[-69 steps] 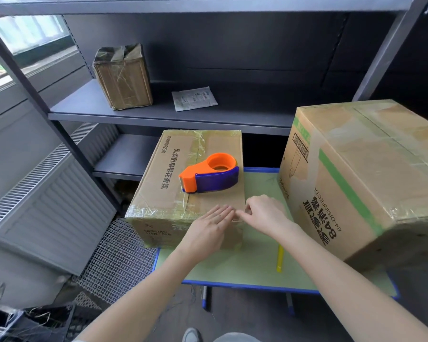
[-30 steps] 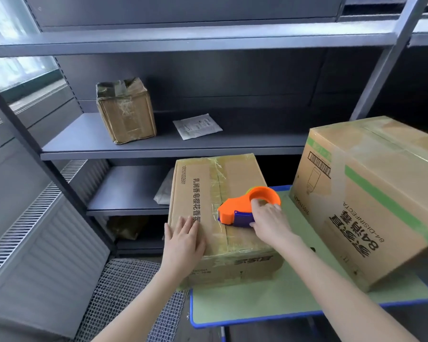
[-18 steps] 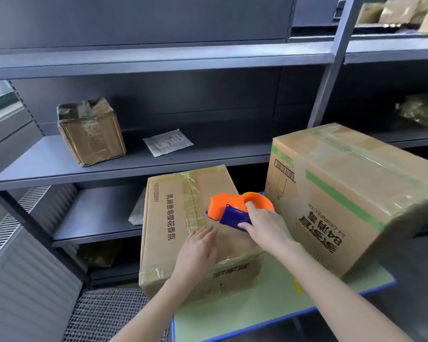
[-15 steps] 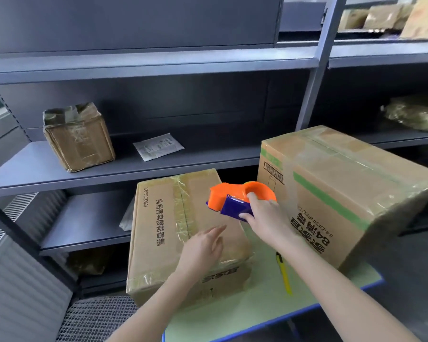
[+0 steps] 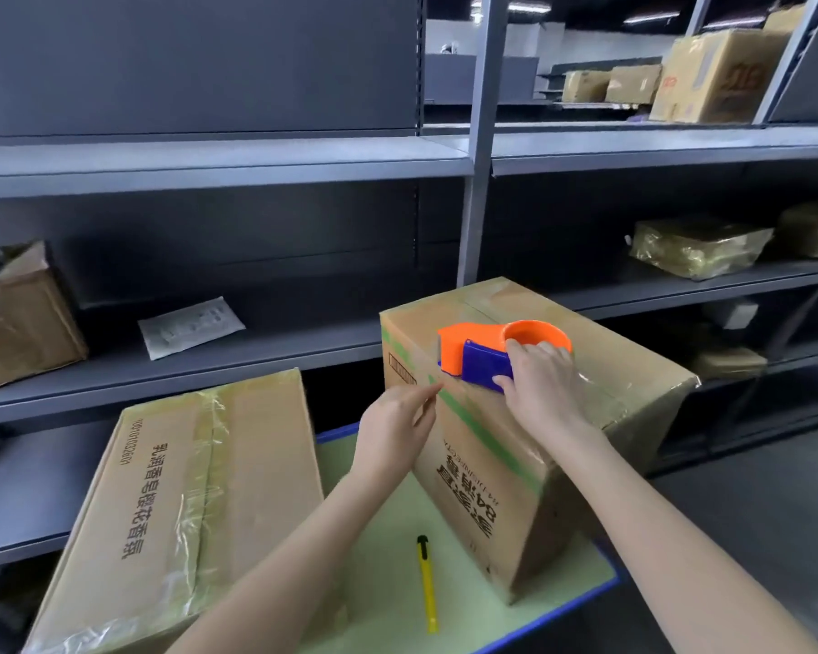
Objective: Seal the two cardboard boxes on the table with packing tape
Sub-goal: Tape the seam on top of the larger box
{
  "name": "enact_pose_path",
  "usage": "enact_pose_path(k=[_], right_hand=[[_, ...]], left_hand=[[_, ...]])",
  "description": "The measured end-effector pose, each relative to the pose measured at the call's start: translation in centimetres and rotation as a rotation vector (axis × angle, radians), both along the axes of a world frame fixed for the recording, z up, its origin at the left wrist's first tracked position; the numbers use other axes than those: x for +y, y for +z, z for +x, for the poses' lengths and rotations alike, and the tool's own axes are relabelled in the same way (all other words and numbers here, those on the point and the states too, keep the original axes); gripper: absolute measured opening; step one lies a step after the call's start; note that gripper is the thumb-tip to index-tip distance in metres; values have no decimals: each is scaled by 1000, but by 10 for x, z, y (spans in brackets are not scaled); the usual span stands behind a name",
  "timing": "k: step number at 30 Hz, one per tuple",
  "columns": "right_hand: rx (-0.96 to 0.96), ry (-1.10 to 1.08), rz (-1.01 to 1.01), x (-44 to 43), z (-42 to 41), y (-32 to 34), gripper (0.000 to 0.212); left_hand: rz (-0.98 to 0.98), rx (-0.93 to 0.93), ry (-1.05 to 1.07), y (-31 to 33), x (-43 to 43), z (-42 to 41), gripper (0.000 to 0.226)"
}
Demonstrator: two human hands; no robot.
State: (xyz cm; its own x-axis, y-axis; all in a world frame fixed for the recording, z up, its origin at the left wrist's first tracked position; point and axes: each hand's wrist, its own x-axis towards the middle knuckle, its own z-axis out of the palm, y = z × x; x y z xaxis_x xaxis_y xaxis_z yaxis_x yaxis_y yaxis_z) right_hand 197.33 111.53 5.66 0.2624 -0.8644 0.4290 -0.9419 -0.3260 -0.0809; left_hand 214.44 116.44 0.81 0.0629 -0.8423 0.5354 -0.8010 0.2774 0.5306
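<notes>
Lying nearest me on the matte green table [image 5: 464,611] is a slim yellow utility knife [image 5: 427,585]. Left of it sits the flat cardboard box [image 5: 185,502], its top glossy with wrinkled clear tape. My left hand [image 5: 393,429] reaches with fingers nearly straight, tips at the top edge of the taller green-striped box [image 5: 563,441]. On that box's lid, my right hand [image 5: 539,384] curls around the orange-and-blue plastic tape dispenser [image 5: 487,354]. Grey metal shelving [image 5: 303,356] behind holds a paper packet [image 5: 190,325].

My dispenser [image 5: 485,358] is glossy plastic; the cardboard box [image 5: 492,469] under it matt, its tape [image 5: 598,394] at three o'clock shiny, crinkled.
</notes>
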Motion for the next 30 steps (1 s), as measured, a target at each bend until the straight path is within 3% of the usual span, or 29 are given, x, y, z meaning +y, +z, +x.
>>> enact_pose_path(k=[5,9,14,20,30], right_hand=[[3,-24,26,-24,-34,0,50],[49,-40,-5,-26,-46,5,61],[-7,203,-91,11,-31,-11,64],[-16,321,174,26,-22,-37,58],[-1,530,300,29,-61,-35,60]], left_hand=[[-10,-9,3,8,-32,-33,33],[128,-127,-174,10,-49,-42,56],[130,-117,-183,2,-48,-40,63],[77,-247,-139,-5,-34,-42,62],[55,-371,-83,-9,9,-52,59]])
